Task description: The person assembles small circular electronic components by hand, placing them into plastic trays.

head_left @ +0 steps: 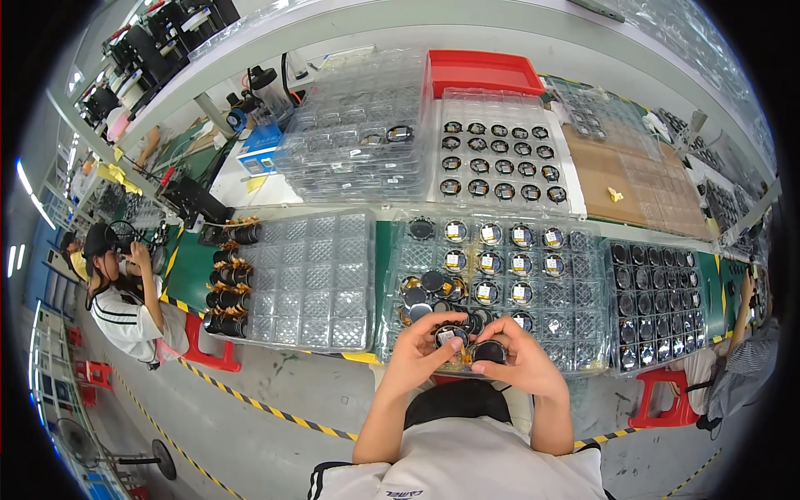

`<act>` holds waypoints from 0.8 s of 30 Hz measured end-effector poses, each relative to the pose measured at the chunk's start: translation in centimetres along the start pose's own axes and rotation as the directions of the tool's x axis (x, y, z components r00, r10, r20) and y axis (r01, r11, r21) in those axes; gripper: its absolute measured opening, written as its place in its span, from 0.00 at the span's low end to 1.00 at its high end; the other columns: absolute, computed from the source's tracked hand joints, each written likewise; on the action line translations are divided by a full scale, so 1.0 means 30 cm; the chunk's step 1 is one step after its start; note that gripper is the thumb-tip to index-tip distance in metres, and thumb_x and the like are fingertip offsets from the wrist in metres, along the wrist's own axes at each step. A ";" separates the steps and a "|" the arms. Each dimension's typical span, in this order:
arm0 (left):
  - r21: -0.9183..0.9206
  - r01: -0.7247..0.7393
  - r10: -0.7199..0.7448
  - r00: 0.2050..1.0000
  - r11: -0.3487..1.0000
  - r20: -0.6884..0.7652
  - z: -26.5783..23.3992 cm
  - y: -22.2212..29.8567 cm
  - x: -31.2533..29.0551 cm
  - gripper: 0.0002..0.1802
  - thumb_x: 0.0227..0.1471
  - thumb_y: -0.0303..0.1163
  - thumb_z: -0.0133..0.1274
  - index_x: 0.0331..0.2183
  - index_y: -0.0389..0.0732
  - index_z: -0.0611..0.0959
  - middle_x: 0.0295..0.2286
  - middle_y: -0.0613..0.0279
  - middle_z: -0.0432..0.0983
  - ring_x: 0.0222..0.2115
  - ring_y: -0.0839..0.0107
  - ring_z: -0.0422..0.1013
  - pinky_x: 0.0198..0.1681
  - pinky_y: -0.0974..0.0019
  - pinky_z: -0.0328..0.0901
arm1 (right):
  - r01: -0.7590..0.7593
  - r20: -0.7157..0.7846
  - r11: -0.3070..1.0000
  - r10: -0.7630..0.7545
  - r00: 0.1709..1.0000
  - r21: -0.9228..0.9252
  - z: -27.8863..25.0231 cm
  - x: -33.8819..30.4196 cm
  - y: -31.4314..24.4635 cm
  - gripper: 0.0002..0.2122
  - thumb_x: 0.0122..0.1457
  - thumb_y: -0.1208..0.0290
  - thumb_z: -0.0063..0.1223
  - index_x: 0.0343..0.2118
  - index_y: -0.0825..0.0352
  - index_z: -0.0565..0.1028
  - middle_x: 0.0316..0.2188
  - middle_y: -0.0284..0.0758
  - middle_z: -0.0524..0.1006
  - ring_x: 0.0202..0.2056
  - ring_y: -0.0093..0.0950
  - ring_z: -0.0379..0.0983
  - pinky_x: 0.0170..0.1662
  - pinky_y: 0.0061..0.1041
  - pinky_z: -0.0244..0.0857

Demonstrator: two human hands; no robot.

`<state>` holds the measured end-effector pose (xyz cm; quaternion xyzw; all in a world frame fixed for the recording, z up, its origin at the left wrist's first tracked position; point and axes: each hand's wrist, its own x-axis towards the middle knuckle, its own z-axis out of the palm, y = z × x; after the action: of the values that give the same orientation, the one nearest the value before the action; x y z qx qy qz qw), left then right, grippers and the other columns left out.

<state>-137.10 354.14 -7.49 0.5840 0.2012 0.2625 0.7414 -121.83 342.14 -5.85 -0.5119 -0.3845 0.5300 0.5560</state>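
My left hand (pixel 417 348) is closed around a round watch module (pixel 448 334) with a pale label on its face. Between the thumb and fingers of my right hand (pixel 527 367) is a round black display disc (pixel 489 352). Both pieces are held close together over the front edge of the tray, with a bit of orange showing between them. Just beyond my fingers, loose dark discs (pixel 432 281) lie in a heap on the clear plastic tray (pixel 567 315). Labelled round modules (pixel 487 263) fill several of its pockets.
Left of me lies another clear tray (pixel 312 279), with a row of black round parts with orange strips (pixel 227 300) along its side. A tray of dark discs (pixel 654 304) sits at right. Behind are stacked trays (pixel 354 142) and a red bin (pixel 485 73). People sit on both sides.
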 end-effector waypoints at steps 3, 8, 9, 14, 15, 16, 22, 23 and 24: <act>0.001 0.013 -0.013 1.000 1.000 0.009 0.002 0.004 0.001 0.19 0.50 0.20 0.52 0.46 0.37 0.74 0.34 0.64 0.73 0.29 0.83 0.68 0.29 0.78 0.67 | -0.006 0.009 1.000 0.006 1.000 -0.001 -0.006 -0.003 -0.002 0.17 0.49 0.81 0.57 0.40 0.67 0.62 0.37 0.34 0.72 0.37 0.16 0.68 0.36 0.16 0.64; -0.002 0.031 -0.031 0.999 1.000 0.025 -0.004 -0.005 -0.003 0.20 0.50 0.20 0.52 0.47 0.38 0.73 0.36 0.64 0.73 0.29 0.83 0.68 0.29 0.78 0.67 | -0.073 0.017 0.996 0.072 0.997 0.058 -0.009 -0.006 -0.006 0.19 0.47 0.86 0.58 0.39 0.66 0.63 0.40 0.33 0.69 0.42 0.20 0.67 0.43 0.19 0.64; 0.000 0.038 -0.038 0.999 0.999 0.031 -0.002 -0.006 -0.002 0.20 0.49 0.20 0.52 0.47 0.38 0.73 0.37 0.64 0.72 0.29 0.84 0.68 0.29 0.78 0.67 | -0.064 0.019 0.997 0.063 0.998 0.049 -0.012 -0.009 -0.007 0.19 0.47 0.86 0.58 0.39 0.66 0.63 0.39 0.33 0.70 0.42 0.20 0.67 0.42 0.18 0.64; -0.006 0.031 -0.031 0.999 1.000 0.039 -0.004 -0.011 0.000 0.21 0.49 0.19 0.51 0.47 0.37 0.73 0.39 0.65 0.72 0.29 0.83 0.68 0.29 0.78 0.67 | -0.070 0.022 0.995 0.069 0.997 0.068 -0.013 -0.006 -0.004 0.18 0.47 0.86 0.57 0.39 0.66 0.63 0.39 0.33 0.70 0.42 0.20 0.67 0.42 0.18 0.64; -0.008 0.026 -0.026 0.999 1.000 0.043 -0.004 -0.010 0.000 0.21 0.49 0.19 0.51 0.47 0.37 0.73 0.39 0.65 0.72 0.28 0.83 0.68 0.29 0.78 0.67 | -0.060 0.014 0.996 0.059 0.998 0.072 -0.010 -0.007 -0.005 0.18 0.47 0.86 0.57 0.39 0.66 0.64 0.39 0.33 0.70 0.42 0.20 0.67 0.42 0.18 0.64; -0.008 0.027 -0.027 0.999 1.000 0.043 -0.004 -0.011 0.000 0.21 0.49 0.19 0.51 0.47 0.37 0.73 0.39 0.65 0.72 0.28 0.83 0.68 0.29 0.78 0.67 | -0.060 0.014 0.996 0.059 0.998 0.072 -0.012 -0.007 -0.004 0.18 0.47 0.86 0.57 0.39 0.66 0.64 0.39 0.33 0.70 0.42 0.20 0.67 0.42 0.18 0.64; -0.009 0.053 -0.053 0.998 0.999 0.035 -0.002 -0.002 0.003 0.21 0.49 0.19 0.51 0.47 0.38 0.73 0.37 0.64 0.73 0.27 0.83 0.68 0.28 0.78 0.66 | -0.052 0.016 0.995 0.050 0.999 0.084 -0.019 -0.004 0.007 0.19 0.47 0.86 0.58 0.39 0.67 0.64 0.39 0.33 0.69 0.43 0.20 0.67 0.43 0.19 0.64; -0.008 0.055 -0.055 0.998 0.998 0.032 -0.002 -0.002 0.003 0.21 0.49 0.19 0.51 0.47 0.38 0.73 0.37 0.64 0.73 0.26 0.83 0.68 0.28 0.78 0.66 | -0.058 0.015 0.994 0.057 0.998 0.094 -0.019 -0.004 0.009 0.19 0.46 0.87 0.58 0.39 0.67 0.64 0.39 0.34 0.69 0.43 0.21 0.67 0.43 0.19 0.65; -0.008 0.056 -0.056 0.998 0.998 0.029 -0.001 -0.001 0.003 0.21 0.49 0.19 0.51 0.47 0.38 0.73 0.36 0.64 0.73 0.26 0.83 0.68 0.28 0.78 0.65 | -0.064 0.013 0.993 0.063 0.998 0.104 -0.019 -0.004 0.010 0.19 0.46 0.87 0.58 0.39 0.67 0.64 0.39 0.34 0.69 0.43 0.21 0.67 0.44 0.19 0.65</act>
<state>-137.06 354.21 -7.54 0.5787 0.2057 0.2338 0.7538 -121.35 341.92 -6.23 -0.4915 -0.3426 0.5694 0.5629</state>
